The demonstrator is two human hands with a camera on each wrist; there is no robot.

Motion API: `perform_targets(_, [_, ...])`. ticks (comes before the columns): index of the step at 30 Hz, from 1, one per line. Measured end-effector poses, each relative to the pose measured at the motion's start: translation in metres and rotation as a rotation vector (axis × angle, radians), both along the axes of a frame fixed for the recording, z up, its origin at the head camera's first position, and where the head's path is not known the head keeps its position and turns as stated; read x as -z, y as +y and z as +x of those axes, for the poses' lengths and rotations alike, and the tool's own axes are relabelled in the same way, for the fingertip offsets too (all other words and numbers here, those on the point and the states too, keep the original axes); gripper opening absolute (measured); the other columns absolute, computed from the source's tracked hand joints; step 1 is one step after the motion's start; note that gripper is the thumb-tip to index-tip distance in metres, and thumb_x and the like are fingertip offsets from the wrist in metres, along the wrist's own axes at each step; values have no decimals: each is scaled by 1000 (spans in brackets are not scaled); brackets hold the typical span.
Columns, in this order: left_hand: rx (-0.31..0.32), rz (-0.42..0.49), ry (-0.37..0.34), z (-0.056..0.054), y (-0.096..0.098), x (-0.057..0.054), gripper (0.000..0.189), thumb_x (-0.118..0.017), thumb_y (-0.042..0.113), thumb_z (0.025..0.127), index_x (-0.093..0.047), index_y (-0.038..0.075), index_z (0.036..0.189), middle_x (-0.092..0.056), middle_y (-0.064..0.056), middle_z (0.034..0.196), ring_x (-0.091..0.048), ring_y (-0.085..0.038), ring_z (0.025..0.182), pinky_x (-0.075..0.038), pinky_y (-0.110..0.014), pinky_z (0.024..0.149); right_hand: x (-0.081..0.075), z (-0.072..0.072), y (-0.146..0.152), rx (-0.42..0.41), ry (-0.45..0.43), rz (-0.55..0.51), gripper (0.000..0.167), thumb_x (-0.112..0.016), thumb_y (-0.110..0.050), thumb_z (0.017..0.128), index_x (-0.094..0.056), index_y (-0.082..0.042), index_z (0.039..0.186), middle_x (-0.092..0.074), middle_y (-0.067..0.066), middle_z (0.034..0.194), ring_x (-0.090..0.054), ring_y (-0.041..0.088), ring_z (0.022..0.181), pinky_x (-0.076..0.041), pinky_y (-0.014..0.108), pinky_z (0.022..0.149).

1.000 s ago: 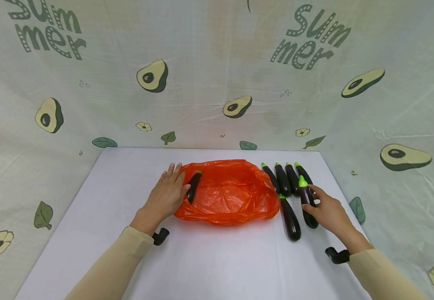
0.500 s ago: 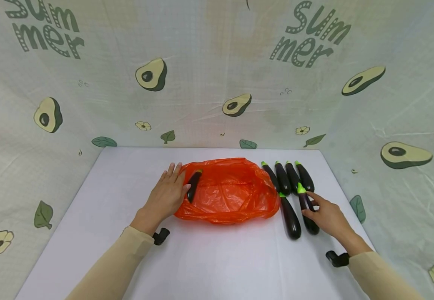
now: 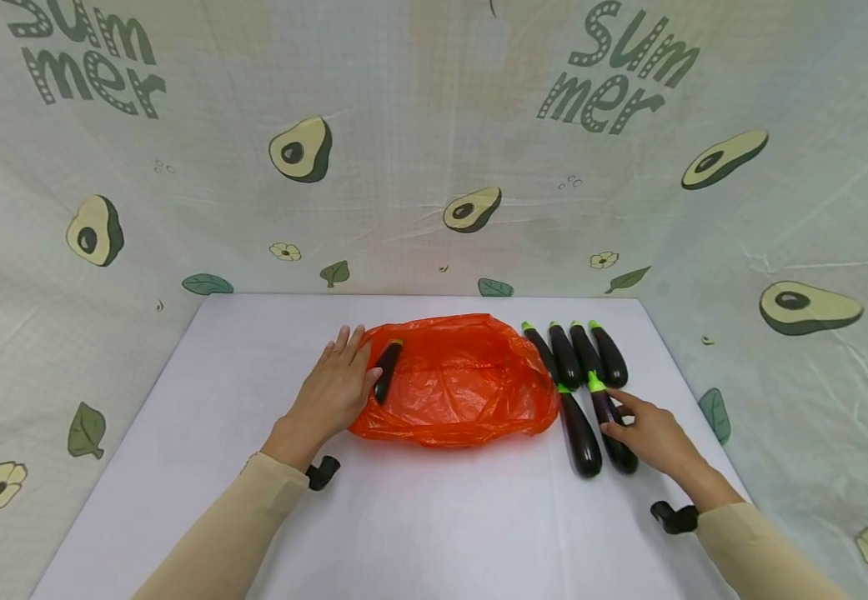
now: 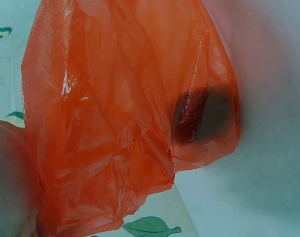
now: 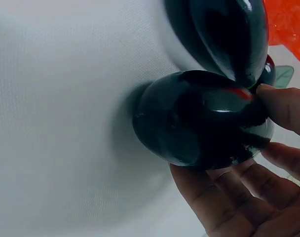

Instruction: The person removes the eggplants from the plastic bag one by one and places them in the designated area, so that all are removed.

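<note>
My right hand (image 3: 654,433) grips a dark purple eggplant (image 3: 604,408) by its sides, thumb on the left and fingers on the right. In the right wrist view this eggplant (image 5: 199,121) shows its glossy rounded end, close beside another eggplant (image 5: 226,34). An open red plastic bag (image 3: 456,383) lies mid-table with one eggplant (image 3: 388,371) inside at its left. My left hand (image 3: 336,379) rests flat along the bag's left edge, fingers straight. Seen through the film in the left wrist view is a dark, blurred eggplant end (image 4: 204,116).
Several eggplants stand in a row right of the bag, among them a rightmost one (image 3: 610,358). Another eggplant (image 3: 580,437) lies in front of that row, left of the held one. A white table (image 3: 434,517) backs onto a printed cloth (image 3: 388,150).
My right hand has drawn the held eggplant a little toward me and tilted its green stem end left, now beside the front eggplant. The left hand and bag have stayed put.
</note>
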State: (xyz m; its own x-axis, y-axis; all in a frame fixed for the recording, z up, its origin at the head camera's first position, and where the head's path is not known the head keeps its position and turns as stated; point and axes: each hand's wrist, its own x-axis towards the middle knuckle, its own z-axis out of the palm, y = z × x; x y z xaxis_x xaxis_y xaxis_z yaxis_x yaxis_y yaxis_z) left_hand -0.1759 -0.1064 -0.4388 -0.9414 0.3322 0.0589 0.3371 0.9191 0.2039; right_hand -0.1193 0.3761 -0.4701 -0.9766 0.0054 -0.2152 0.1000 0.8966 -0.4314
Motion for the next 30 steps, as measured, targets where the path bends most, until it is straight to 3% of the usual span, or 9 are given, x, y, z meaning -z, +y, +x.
perform_targets(18, [11, 4, -16, 0, 2, -1, 65, -51, 35, 111, -38, -7, 159, -26, -25, 172, -17, -44, 161, -20, -58, 130, 5, -4, -2, -6, -47, 6, 69, -71, -31, 99, -48, 8, 151, -67, 35, 130, -70, 47, 109, -60, 59, 86])
perform_targets(30, [11, 6, -5, -1, 1, 0, 65, -52, 35, 111, -38, -7, 159, -26, -25, 171, -18, -44, 161, -21, -58, 130, 11, -4, -2, 26, -1, -20, 71, -71, -34, 100, -45, 9, 151, -66, 35, 131, -67, 52, 116, -58, 63, 91])
